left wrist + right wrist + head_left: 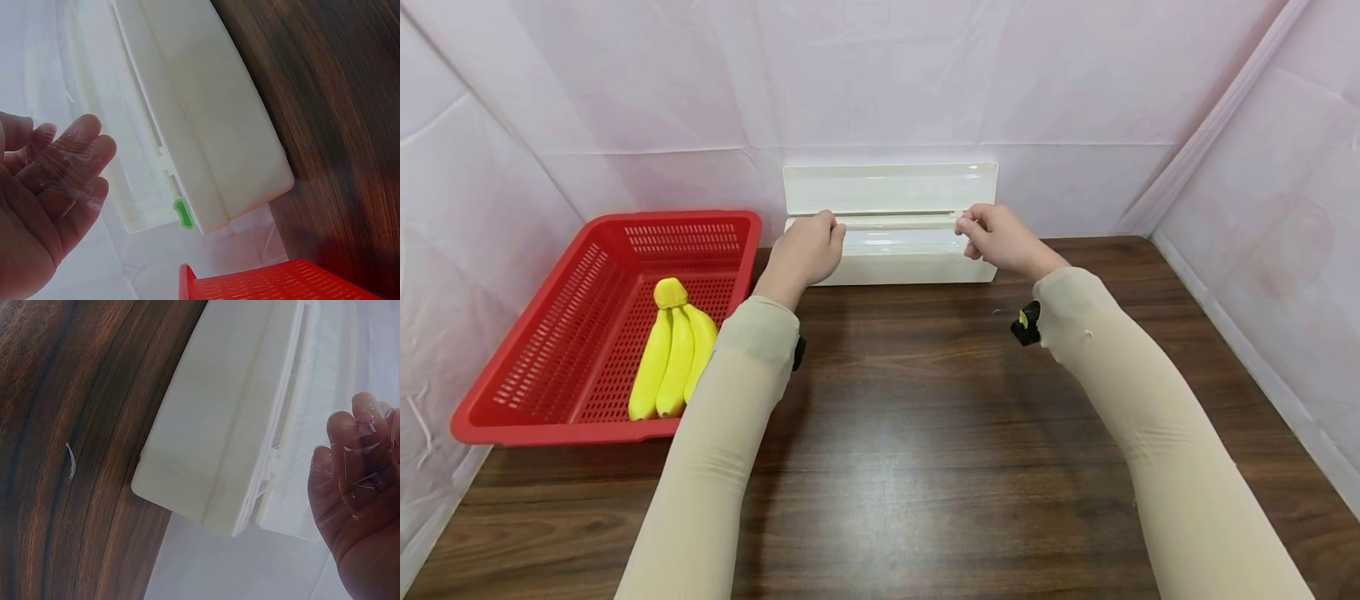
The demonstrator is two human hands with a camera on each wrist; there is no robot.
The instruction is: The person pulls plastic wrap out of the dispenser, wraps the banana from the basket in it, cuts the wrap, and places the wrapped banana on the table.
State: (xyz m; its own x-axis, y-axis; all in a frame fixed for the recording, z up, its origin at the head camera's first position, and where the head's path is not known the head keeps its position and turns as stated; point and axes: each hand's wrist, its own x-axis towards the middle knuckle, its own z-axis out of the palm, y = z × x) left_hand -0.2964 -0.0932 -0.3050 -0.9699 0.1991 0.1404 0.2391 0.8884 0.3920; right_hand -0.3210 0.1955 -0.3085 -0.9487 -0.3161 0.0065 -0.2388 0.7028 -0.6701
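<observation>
A long cream cling film dispenser [910,270] stands at the back of the table, its lid [887,190] raised against the curtain. Over its left end, my left hand [805,250] pinches clear cling film [69,156], which lies crumpled across the fingers in the left wrist view. At the other end my right hand [1000,237] grips the film too, and wrinkled film [365,450] covers those fingers. Faint stretched folds run from the right hand toward the dispenser. A small green piece [184,213] shows at the dispenser's left end.
To the left is a red plastic basket [557,433] with a bunch of yellow bananas [677,350] in it. A thin clear scrap [71,464] lies on the dark wood table [887,467] in front of the dispenser. Pale curtains [880,75] enclose the table.
</observation>
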